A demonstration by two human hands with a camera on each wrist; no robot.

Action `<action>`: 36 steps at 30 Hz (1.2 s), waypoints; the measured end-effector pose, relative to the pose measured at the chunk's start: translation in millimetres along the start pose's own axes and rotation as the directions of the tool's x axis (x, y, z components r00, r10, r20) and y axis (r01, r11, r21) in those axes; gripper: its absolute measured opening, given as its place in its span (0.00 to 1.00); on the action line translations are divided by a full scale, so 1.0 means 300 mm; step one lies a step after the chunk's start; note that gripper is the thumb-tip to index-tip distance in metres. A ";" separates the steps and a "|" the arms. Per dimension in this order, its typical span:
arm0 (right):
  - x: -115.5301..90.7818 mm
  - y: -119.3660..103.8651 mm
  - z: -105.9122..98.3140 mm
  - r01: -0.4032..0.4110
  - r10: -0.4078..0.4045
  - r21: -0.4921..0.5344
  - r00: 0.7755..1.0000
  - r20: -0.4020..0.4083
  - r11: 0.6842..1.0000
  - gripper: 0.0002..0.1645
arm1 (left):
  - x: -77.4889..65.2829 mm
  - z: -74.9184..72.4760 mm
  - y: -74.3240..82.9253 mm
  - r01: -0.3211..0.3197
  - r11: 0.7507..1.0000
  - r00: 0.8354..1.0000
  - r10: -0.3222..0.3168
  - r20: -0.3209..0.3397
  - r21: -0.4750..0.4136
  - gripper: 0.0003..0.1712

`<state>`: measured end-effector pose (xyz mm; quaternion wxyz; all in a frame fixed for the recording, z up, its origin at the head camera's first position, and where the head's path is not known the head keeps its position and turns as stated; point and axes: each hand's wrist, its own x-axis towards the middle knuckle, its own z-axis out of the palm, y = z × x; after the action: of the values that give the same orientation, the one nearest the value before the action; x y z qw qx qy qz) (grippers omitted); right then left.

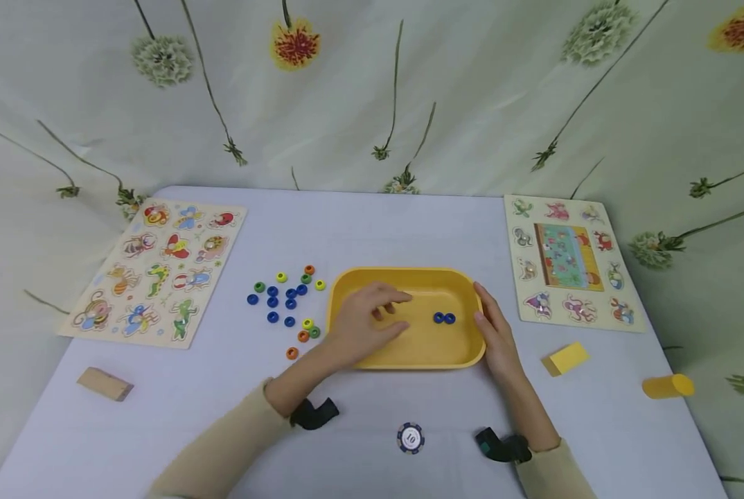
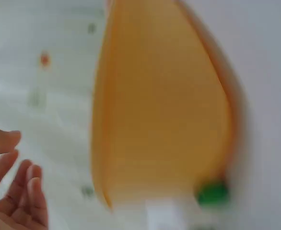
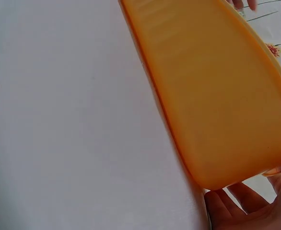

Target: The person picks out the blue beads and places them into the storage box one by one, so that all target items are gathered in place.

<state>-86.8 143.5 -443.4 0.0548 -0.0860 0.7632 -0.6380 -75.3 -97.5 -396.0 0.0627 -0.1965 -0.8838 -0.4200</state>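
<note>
Left hand (image 1: 367, 322) over the left half of the yellow tray (image 1: 409, 352), mid-table. Thumb and fingers well apart, loosely bent, nothing visible between them. Palm side turned away in the head view, left part of the tray floor masked by hand and wrist; can't tell about anything underneath.

Right hand (image 1: 501, 339) at the tray's right end: thumb at the rim, fingers along the outer wall, holding the edge. Thumb contact partly hidden in the right wrist view; can't tell how firm.

Inside the tray, right of centre: two blue beads (image 1: 444, 318), side by side. Not visible in either wrist view, only outer wall there.

Left of the tray: loose beads (image 1: 273, 302) in blue, green, yellow and orange, some touching. Heavy blur in the left wrist view, with a green smudge (image 2: 213, 194) at the tray's lower end; can't make out its shape. Left hand cut off at the frame edge there, only fingertips at the top edge of the right wrist view.

Nearer the body, between the wrists: chip (image 1: 411, 438) marked 10. Sleeves (image 1: 222, 443) cut off at the bottom.
</note>
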 end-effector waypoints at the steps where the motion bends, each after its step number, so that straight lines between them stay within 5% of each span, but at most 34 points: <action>1: 0.000 0.004 -0.002 0.004 -0.004 0.002 1.000 0.000 1.000 0.27 | -0.030 -0.045 -0.017 -0.017 0.999 0.996 0.012 -0.084 -0.051 0.19; 3: 0.003 0.019 -0.008 0.009 -0.009 0.009 1.000 -0.003 1.000 0.27 | -0.090 -0.129 -0.078 -0.042 0.993 0.966 0.011 -0.260 -0.114 0.17; 7: 0.013 0.061 -0.017 0.008 -0.008 0.007 1.000 0.002 1.000 0.27 | -0.217 -0.229 -0.273 0.004 0.980 0.864 -0.103 -0.494 -0.199 0.17; 10: 0.017 0.086 -0.018 0.009 -0.009 0.009 1.000 -0.002 1.000 0.26 | -0.299 -0.256 -0.397 0.114 0.970 0.823 -0.214 -0.527 -0.216 0.18; 16: 0.017 0.095 -0.009 0.012 -0.012 0.017 1.000 0.010 1.000 0.26 | -0.368 -0.246 -0.472 0.328 0.933 0.782 -0.355 -0.512 -0.145 0.19; 27: -0.002 0.008 -0.001 0.004 -0.004 0.035 1.000 0.006 0.999 0.27 | -0.362 -0.222 -0.475 0.441 0.896 0.799 -0.363 -0.480 0.057 0.15; 33: -0.002 0.004 -0.003 0.009 -0.009 0.023 1.000 0.013 1.000 0.27 | -0.318 -0.230 -0.372 0.564 0.826 0.738 -0.516 -0.434 -0.023 0.15; 34: 0.000 0.011 -0.005 0.009 -0.009 0.027 1.000 0.013 1.000 0.27 | -0.302 -0.222 -0.371 0.523 0.850 0.758 -0.497 -0.423 -0.061 0.15; 36: 0.004 0.030 -0.009 0.005 -0.005 0.029 1.000 0.012 1.000 0.27 | -0.249 -0.216 -0.289 0.470 0.879 0.798 -0.462 -0.387 -0.081 0.14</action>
<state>-89.0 147.3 -451.8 0.0589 -0.0909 0.7535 -0.6485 -45.1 -218.6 -437.6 0.1362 0.1164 -0.8777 -0.4445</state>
